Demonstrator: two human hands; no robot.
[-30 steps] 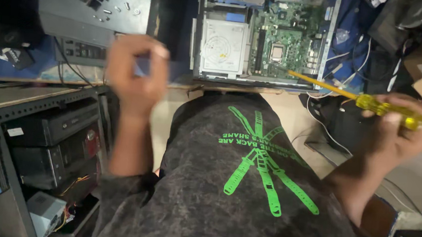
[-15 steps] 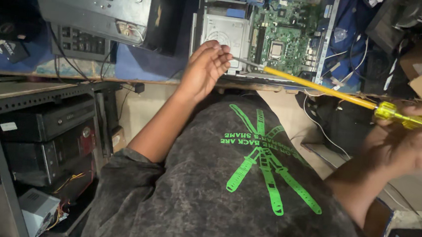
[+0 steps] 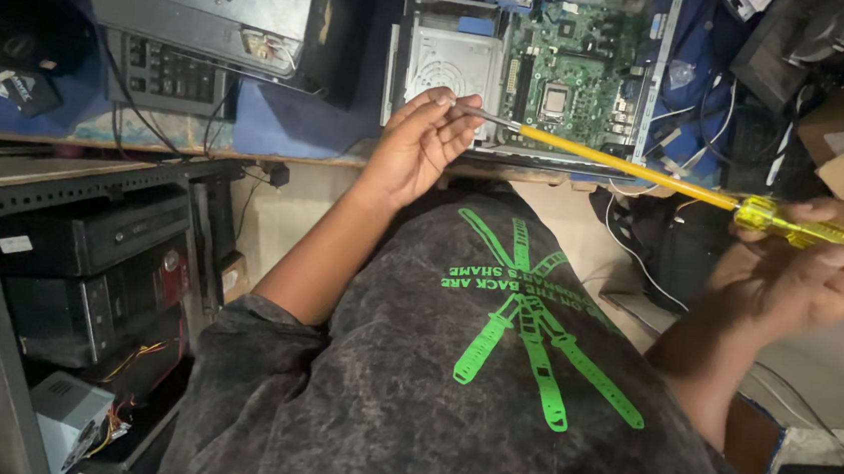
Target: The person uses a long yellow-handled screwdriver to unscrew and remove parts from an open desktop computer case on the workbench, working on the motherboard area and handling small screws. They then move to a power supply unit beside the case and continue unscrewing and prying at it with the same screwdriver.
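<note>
Right hand (image 3: pixel 800 277): closed round the yellow handle of the screwdriver (image 3: pixel 648 177).
Left hand (image 3: pixel 421 142): fingertips pinching its metal tip (above bench's front edge).
Open computer case (image 3: pixel 526 65): just behind.
Risk: tip slipping, gouging the board.

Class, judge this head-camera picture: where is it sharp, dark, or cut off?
Head view: the green circuit board and left hand on the yellow screwdriver are well lit and sharp; the top left corner is dark; the right hand is cut off at the frame edge.

An open computer case (image 3: pixel 536 65) with green motherboard (image 3: pixel 576 69) lies on the blue desk (image 3: pixel 291 121), beside a black keyboard (image 3: pixel 169 72).
</note>
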